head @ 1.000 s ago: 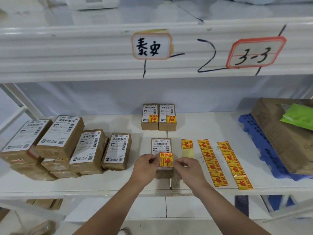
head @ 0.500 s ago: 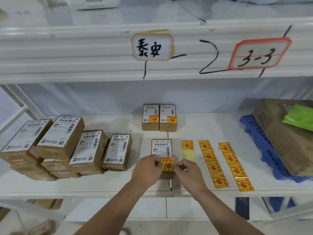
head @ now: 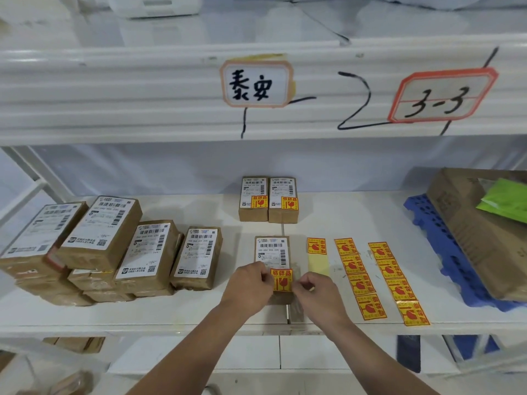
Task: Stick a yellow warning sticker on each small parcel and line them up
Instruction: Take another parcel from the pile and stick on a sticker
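Two hands meet on one sticker [head: 281,279]: your left hand [head: 247,285] and right hand [head: 313,292] pinch its side edges, pressing it onto the near end of the parcel [head: 272,252], whose long axis runs away from you; finished pair [head: 269,199] straight beyond; no containers in play

Both forearms [head: 199,346] bare, no sleeves, no gloves.

Parcel sorting depot, shelving bay.
White metal racking [head: 256,129] carries handwritten bay tags [head: 256,84], one reading "3-3" [head: 442,95]; brown parcels [head: 97,232] with barcoded shipping labels sit stacked beside strips of yellow fragile stickers [head: 360,277].
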